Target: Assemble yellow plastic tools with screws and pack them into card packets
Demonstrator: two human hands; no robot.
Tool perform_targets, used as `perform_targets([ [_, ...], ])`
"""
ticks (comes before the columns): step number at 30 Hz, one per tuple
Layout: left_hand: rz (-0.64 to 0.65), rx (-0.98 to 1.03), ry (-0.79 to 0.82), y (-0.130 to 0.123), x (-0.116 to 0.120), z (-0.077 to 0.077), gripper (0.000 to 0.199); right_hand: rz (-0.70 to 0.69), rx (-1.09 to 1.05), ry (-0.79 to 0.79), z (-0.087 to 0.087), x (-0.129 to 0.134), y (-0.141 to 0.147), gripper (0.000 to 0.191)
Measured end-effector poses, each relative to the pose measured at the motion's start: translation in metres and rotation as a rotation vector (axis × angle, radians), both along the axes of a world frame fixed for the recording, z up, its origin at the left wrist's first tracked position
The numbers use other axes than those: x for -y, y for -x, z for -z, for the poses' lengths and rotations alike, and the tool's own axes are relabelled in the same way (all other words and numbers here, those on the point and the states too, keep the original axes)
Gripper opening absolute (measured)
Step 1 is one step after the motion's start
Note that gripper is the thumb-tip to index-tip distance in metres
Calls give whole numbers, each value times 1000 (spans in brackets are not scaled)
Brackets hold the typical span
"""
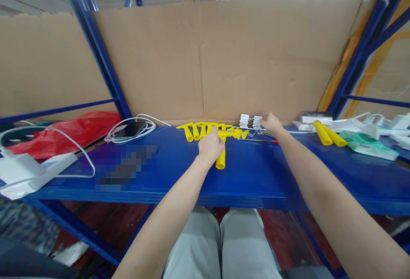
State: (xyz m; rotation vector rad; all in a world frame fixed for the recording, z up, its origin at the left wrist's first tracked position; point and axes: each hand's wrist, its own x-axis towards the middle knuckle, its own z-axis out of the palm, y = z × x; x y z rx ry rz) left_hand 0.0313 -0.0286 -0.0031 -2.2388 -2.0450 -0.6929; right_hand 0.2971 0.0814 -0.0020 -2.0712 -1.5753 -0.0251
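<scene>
Left hand (211, 144) apparently gripping yellow T-shaped piece (221, 158)

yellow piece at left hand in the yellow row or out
Out: the yellow piece at the left hand sits forward of the yellow row.

Left forearm (173, 206): bare, extended forward and angled inward. Left hand (211, 146): back uppermost, fingers (214, 132) curled. Right forearm (329, 189): bare, slanting inward, reaching farther forward. Right hand (272, 123): fingers directed inward; fingertips indistinct, closure not determinable. Hands well apart.
</scene>
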Motion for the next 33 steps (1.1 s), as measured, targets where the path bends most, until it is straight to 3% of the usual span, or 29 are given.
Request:
perform_targets([
  [4, 29, 2, 9, -1, 2, 0, 38, 117, -91, 26, -10, -12, 9, 57],
  [13, 40, 6, 5, -2, 6, -3, 39, 179, -205, 58, -11, -32, 19, 70],
  [17, 55, -8, -2, -2, 8, -4, 38, 240, -216, 41, -12, -31, 26, 68],
  [33, 56, 21, -2, -1, 9, -4, 41, 263, -268, -63, -1, -46, 29, 62],
])
